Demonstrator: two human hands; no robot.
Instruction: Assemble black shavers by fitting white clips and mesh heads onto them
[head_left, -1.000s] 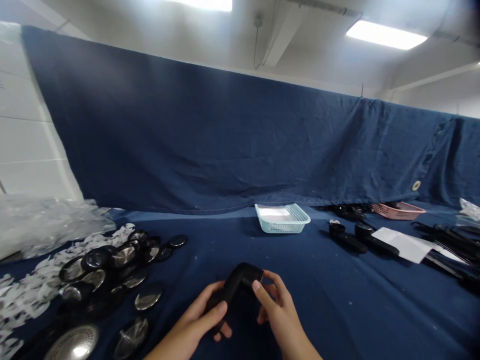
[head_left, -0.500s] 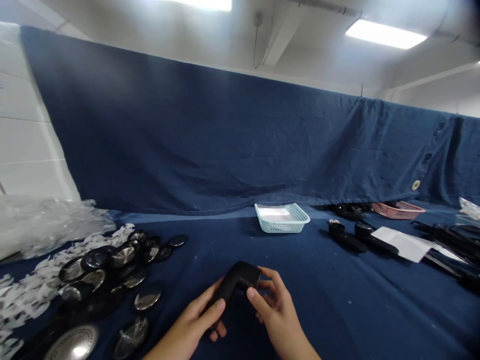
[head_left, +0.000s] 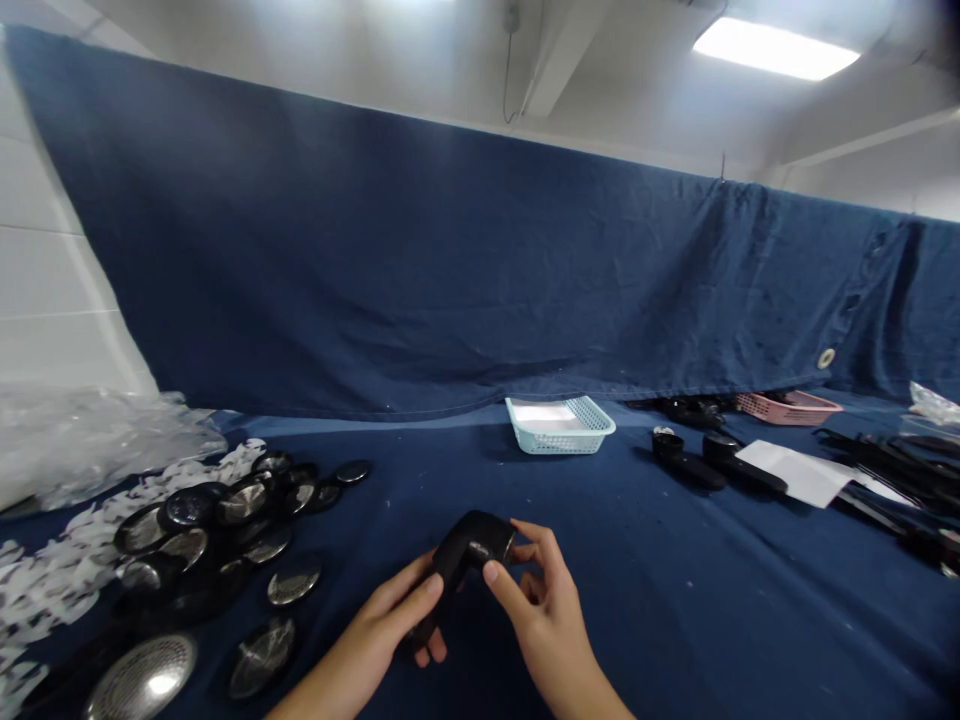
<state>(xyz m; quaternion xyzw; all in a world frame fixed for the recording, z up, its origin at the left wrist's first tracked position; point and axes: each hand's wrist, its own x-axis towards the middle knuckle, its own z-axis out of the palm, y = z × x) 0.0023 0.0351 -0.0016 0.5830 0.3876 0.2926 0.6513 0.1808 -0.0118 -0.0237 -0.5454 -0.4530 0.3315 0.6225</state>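
Observation:
A black, bent, tube-like part (head_left: 456, 548) is held between both hands, low in the middle of the head view. My left hand (head_left: 397, 612) wraps round its lower, longer arm, thumb on top and fingertips showing underneath. At the short right end, my right hand (head_left: 541, 595) grips it with thumb and fingers around its open-looking rim. The blue cloth-covered table lies beneath. Nearest to the left hand are round black parts with shiny metal faces (head_left: 294, 580), spread on the cloth.
Beyond the hands stands a light blue basket (head_left: 564, 442) with white paper inside. White scraps (head_left: 67, 570) and clear plastic (head_left: 97, 440) lie left. At right are black handled parts (head_left: 694, 468), paper (head_left: 795, 472) and a pink basket (head_left: 787, 408).
The view has shifted slightly. Both hands and the black part appear a little further left, with the part turned slightly; the grip stays much the same.

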